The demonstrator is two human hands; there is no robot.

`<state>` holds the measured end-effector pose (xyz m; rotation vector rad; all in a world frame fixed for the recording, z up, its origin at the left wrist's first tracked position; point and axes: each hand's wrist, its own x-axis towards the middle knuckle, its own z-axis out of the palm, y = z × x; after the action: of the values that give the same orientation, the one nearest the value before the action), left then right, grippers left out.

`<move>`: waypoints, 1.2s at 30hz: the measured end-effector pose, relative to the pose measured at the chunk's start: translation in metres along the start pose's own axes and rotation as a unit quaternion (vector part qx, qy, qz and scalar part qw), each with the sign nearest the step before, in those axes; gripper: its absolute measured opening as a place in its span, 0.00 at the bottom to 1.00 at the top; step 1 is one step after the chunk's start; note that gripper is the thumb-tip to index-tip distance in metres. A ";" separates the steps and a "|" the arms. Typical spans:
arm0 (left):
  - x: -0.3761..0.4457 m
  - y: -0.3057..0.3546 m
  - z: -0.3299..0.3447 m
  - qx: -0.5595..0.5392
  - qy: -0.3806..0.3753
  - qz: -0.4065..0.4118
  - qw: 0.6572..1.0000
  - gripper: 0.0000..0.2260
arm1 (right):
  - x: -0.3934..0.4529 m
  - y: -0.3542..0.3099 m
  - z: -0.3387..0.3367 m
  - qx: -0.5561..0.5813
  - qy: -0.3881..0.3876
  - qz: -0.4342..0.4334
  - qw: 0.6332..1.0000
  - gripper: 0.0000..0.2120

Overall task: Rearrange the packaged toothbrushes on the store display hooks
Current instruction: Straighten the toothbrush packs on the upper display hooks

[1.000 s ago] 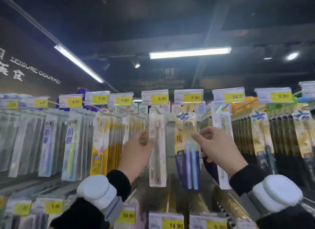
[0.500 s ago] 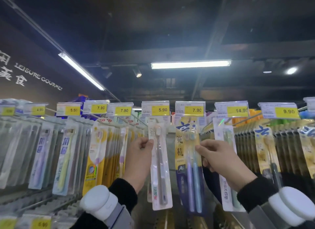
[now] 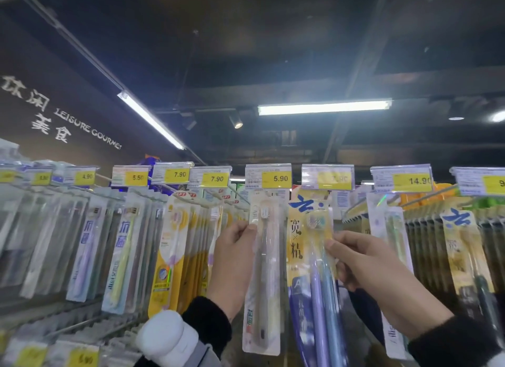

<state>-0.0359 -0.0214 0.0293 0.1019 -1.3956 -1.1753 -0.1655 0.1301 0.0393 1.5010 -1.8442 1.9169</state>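
Store aisle w/ hooks under yellow price tags. Clear single-brush pack [image 3: 261, 273] pinched by left hand [image 3: 234, 260] below the 5.90 tag [image 3: 268, 178]; right hand [image 3: 366, 265] grips yellow twin pack [image 3: 310, 254]. Both packs sit higher vs 1 s ago, prob. nearing the hooks.

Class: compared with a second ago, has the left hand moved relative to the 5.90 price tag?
Yes. The left hand has risen closer to the 5.90 price tag, pinching the clear toothbrush pack higher up.

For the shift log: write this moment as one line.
left hand: holds clear toothbrush pack | right hand: holds yellow two-brush pack | both under price tags
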 end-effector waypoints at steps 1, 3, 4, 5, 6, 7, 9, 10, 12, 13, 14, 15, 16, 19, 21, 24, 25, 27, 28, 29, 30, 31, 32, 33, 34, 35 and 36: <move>0.001 -0.001 -0.001 -0.003 0.001 0.000 1.000 0.09 | 0.001 0.000 0.003 -0.002 -0.007 -0.002 1.000 0.10; 0.002 -0.001 -0.002 -0.004 -0.003 0.003 1.000 0.09 | 0.002 0.000 0.009 0.000 -0.014 -0.001 1.000 0.10; 0.002 -0.001 -0.002 -0.007 -0.008 0.004 1.000 0.10 | 0.003 -0.001 0.010 0.002 -0.013 0.002 1.000 0.10; 0.004 -0.001 -0.003 -0.011 -0.010 0.007 1.000 0.10 | 0.004 -0.001 0.012 0.005 -0.013 0.003 1.000 0.10; 0.005 0.001 -0.003 -0.014 -0.013 0.012 1.000 0.10 | 0.005 -0.002 0.013 0.007 -0.015 0.004 1.000 0.11; 0.006 0.001 -0.004 -0.016 -0.014 0.014 1.000 0.10 | 0.006 -0.004 0.013 0.009 -0.017 0.003 1.000 0.11; 0.010 0.001 -0.008 -0.021 -0.019 0.014 1.000 0.09 | 0.008 -0.007 0.015 0.015 -0.018 0.002 1.000 0.11; 0.010 0.003 -0.009 -0.025 -0.022 0.011 0.999 0.10 | 0.009 -0.008 0.015 0.020 -0.017 0.003 1.000 0.11; 0.010 0.003 -0.015 -0.038 -0.018 0.008 0.999 0.13 | 0.010 -0.010 0.019 0.027 -0.019 0.007 0.999 0.10; 0.009 0.002 -0.017 -0.040 -0.011 0.009 0.999 0.12 | 0.011 -0.010 0.022 0.026 -0.023 0.009 0.999 0.11; 0.007 0.002 -0.019 -0.038 -0.003 0.014 0.999 0.11 | 0.011 -0.011 0.024 0.021 -0.027 0.008 0.999 0.11; 0.007 0.001 -0.021 -0.037 0.007 0.021 0.999 0.10 | 0.012 -0.012 0.027 0.013 -0.030 0.005 0.999 0.11; 0.006 0.000 -0.023 -0.038 0.015 0.029 0.999 0.09 | 0.012 -0.013 0.030 0.004 -0.032 0.000 0.999 0.11; 0.005 -0.002 -0.027 -0.050 0.020 0.039 0.998 0.09 | 0.014 -0.016 0.040 -0.013 -0.042 -0.011 0.999 0.14; 0.006 -0.003 -0.029 -0.044 0.020 0.042 0.998 0.09 | 0.015 -0.017 0.046 -0.021 -0.046 -0.016 0.999 0.13; 0.005 -0.002 -0.032 -0.051 0.012 0.043 0.998 0.09 | 0.017 -0.019 0.054 -0.016 -0.034 -0.018 0.999 0.12; 0.005 -0.002 -0.032 -0.053 0.008 0.042 0.998 0.09 | 0.018 -0.019 0.056 -0.011 -0.027 -0.014 0.999 0.11; 0.006 -0.004 -0.034 -0.055 0.006 0.039 0.998 0.08 | 0.020 -0.019 0.060 -0.007 -0.017 -0.005 1.000 0.10; 0.006 -0.006 -0.035 -0.051 0.004 0.039 0.998 0.08 | 0.022 -0.019 0.061 -0.008 -0.015 0.001 1.000 0.09; 0.006 -0.007 -0.035 -0.046 -0.001 0.037 0.998 0.09 | 0.023 -0.018 0.060 -0.011 -0.014 0.007 1.000 0.09; 0.006 -0.009 -0.036 -0.042 -0.004 0.037 0.998 0.10 | 0.025 -0.018 0.060 -0.016 -0.014 0.012 1.000 0.08; 0.006 -0.009 -0.035 -0.039 -0.007 0.037 0.999 0.10 | 0.026 -0.017 0.061 -0.021 -0.015 0.016 1.000 0.08; 0.005 -0.009 -0.034 -0.039 -0.006 0.039 0.998 0.10 | 0.027 -0.017 0.061 -0.025 -0.016 0.020 0.999 0.09; 0.004 -0.009 -0.033 -0.039 -0.004 0.043 0.998 0.11 | 0.028 -0.016 0.061 -0.030 -0.017 0.023 0.999 0.10; 0.003 -0.009 -0.031 -0.036 -0.001 0.049 0.998 0.11 | 0.029 -0.016 0.062 -0.040 -0.019 0.024 0.999 0.10; 0.002 -0.009 -0.029 -0.030 -0.001 0.053 0.998 0.11 | 0.030 -0.015 0.064 -0.054 -0.020 0.022 0.998 0.11; 0.002 -0.009 -0.027 -0.027 -0.006 0.055 0.998 0.11 | 0.031 -0.014 0.064 -0.071 -0.022 0.019 0.997 0.12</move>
<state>-0.0202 -0.0421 0.0174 -0.0198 -1.3619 -1.1225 -0.1360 0.0658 0.0562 1.4843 -1.9944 1.7412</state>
